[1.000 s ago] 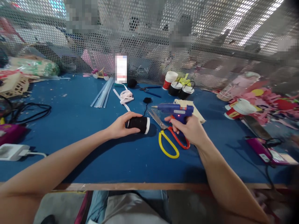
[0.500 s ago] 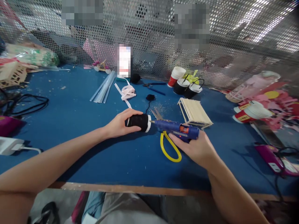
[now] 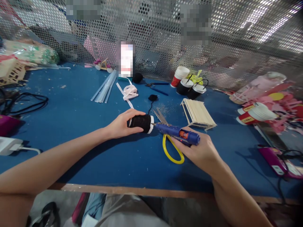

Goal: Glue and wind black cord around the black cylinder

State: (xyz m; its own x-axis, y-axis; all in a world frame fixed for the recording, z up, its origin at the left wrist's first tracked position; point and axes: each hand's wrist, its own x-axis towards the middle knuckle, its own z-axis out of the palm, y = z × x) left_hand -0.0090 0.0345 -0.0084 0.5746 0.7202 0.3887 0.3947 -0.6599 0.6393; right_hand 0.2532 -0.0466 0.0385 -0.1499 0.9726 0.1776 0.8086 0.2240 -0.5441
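My left hand (image 3: 126,123) is closed around a paper cup (image 3: 141,123) wrapped in black yarn, lying on its side with its white rim facing right. A strand runs from the cup to a small ball of black yarn (image 3: 152,97) behind it. In my right hand (image 3: 201,148) is a blue glue gun (image 3: 176,132), its nozzle pointing left at the cup's white rim; whether it touches I cannot tell. Below the gun lie scissors with a yellow handle (image 3: 173,151), partly hidden by it, their blades pointing to the back left.
Behind my hands lie white ribbon (image 3: 130,93), clear glue sticks (image 3: 104,87) and pliers (image 3: 158,89). A small wooden-stick bench (image 3: 199,113) stands right, before yarn-wrapped cups (image 3: 185,86). A lit phone (image 3: 126,60) leans on the perforated metal screen (image 3: 151,37). A purple power strip (image 3: 276,160) sits far right.
The glue gun's rear end has dipped slightly and shifted a little left, with its nozzle still by the cup's rim. My left hand and the cup have stayed in place.
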